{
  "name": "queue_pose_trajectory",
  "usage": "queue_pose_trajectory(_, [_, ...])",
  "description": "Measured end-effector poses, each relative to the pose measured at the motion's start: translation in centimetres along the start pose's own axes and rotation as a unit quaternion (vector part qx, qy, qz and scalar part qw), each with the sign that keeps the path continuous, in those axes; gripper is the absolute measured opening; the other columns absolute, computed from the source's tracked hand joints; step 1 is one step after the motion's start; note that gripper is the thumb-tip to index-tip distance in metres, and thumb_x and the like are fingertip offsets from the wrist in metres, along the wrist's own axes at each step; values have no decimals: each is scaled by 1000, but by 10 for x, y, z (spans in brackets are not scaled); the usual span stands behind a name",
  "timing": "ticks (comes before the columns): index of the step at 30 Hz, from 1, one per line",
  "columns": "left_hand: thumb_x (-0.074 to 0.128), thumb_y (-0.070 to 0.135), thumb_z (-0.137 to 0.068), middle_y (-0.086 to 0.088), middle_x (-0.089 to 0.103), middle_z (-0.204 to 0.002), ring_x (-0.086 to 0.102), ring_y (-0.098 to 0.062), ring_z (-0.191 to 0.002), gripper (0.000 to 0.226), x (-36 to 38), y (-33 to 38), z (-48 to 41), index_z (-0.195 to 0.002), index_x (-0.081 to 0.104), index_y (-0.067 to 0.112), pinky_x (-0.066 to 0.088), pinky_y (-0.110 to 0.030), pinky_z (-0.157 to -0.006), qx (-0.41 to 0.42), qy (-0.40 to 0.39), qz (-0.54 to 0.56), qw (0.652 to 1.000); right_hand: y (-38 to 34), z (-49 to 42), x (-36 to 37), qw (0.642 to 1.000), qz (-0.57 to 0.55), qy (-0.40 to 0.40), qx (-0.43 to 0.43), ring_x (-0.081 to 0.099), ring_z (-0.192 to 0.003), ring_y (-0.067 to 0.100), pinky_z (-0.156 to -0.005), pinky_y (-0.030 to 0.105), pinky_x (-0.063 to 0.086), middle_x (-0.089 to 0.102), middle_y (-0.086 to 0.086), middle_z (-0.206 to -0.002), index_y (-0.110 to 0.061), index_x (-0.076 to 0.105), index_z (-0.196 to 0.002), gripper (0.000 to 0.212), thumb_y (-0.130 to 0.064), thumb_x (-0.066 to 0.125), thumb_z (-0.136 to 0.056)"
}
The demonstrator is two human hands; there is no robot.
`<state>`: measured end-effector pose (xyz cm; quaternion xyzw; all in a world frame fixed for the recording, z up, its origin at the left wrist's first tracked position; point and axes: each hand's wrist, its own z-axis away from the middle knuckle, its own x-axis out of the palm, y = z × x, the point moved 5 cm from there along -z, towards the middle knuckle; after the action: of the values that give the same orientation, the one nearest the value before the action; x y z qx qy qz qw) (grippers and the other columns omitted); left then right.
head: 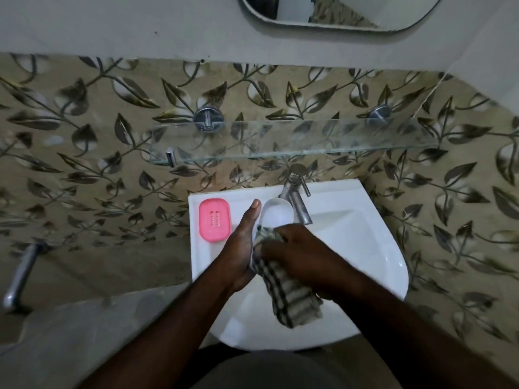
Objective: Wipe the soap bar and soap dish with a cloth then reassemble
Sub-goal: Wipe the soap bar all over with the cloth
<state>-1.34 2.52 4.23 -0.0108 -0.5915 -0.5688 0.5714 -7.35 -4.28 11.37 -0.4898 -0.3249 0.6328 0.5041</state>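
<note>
My left hand (242,242) holds the white tray of the soap dish (276,214) over the sink (373,248), its grip closed along the tray's left edge with the fingers stretched toward the far end. My right hand (297,255) has its grip bunched tight on the checked cloth (283,293) and presses a fold of it against the near end of the tray; the rest of the cloth hangs down toward me.

The tray's long axis runs near to far, so the part I judge unwiped lies straight ahead of the cloth, toward the tap (297,200), which stands just right of the tray's far end. The right hand is the one to push forward along that axis while the left steadies.

The tray looks smooth, pale and shallow, with a rounded far rim. The pink slotted piece (214,220) lies flat on the sink's left ledge, just left of my left hand and not touching it; I take it for the dish's other half. I cannot see the soap bar anywhere, so reassembly is some way off.
</note>
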Motion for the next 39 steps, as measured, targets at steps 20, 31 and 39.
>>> queue_pose_trajectory(20, [61,51,-77,-18,73,-97,72,-27,-79,52,15,-7,-20,-107,73,11,58,-33,-69,75,123,-7,990,27,-9,-23,981,-189,-42,23,66,-71,26,-70,43,56,69,19,-79,0,67,-86,15,-8,54,-88])
queue_pose_trajectory(31, [61,54,-77,-15,75,-91,72,-27,-82,44,37,11,-18,-95,77,17,60,-37,-71,162,177,-30,970,13,-20,-51,984,-129,-79,-96,58,-62,23,-57,43,51,60,27,-69,2,61,-79,15,-11,57,-85])
queue_pose_trajectory(39, [38,63,-92,-13,63,-126,61,-29,-112,73,32,-8,-29,-142,43,10,49,-43,-97,113,148,149,971,42,-29,-89,932,-348,-100,13,69,-91,34,-80,47,58,71,23,-107,-5,68,-109,25,-16,64,-87])
